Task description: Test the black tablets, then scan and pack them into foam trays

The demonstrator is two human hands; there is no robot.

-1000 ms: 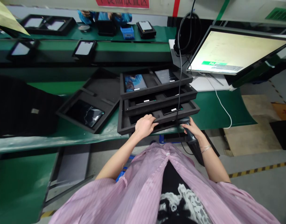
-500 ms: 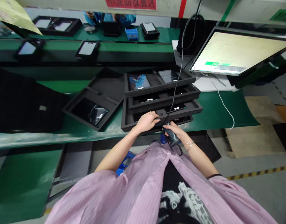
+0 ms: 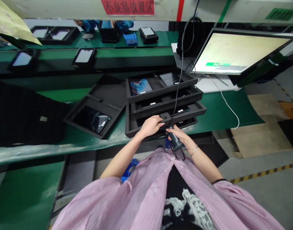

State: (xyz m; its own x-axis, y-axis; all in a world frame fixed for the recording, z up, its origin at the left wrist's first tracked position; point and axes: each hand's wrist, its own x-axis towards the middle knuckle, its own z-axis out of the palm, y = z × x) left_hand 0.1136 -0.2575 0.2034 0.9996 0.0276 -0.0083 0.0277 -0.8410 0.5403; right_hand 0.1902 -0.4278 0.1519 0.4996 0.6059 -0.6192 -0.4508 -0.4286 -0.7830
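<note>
My left hand [image 3: 150,126] grips the front edge of a black foam tray [image 3: 187,117], low in a staggered stack, with the fingers over the rim and the thumb in front. In my right hand [image 3: 181,133] is a dark handheld barcode scanner [image 3: 176,143], held just before the stack's front edge. Its cable [image 3: 178,84] runs up across the trays. Dark tablets with small white labels lie in the compartments, among them a tablet with a blue picture [image 3: 140,86] in the top tray [image 3: 158,83]. The scanner's front end is partly hidden by my fingers.
Left of the stack, another foam tray [image 3: 114,88] holds a dark tablet [image 3: 92,119]. A lit monitor [image 3: 242,51] stands at the right. Behind runs a green line with trayed devices [image 3: 84,56], a blue bin [image 3: 130,39] and a co-worker's blue sleeve [image 3: 124,25].
The camera view has tilted slightly, shifting the background downward. Both hands keep about the same place, the left on the tray and the right on the scanner.
</note>
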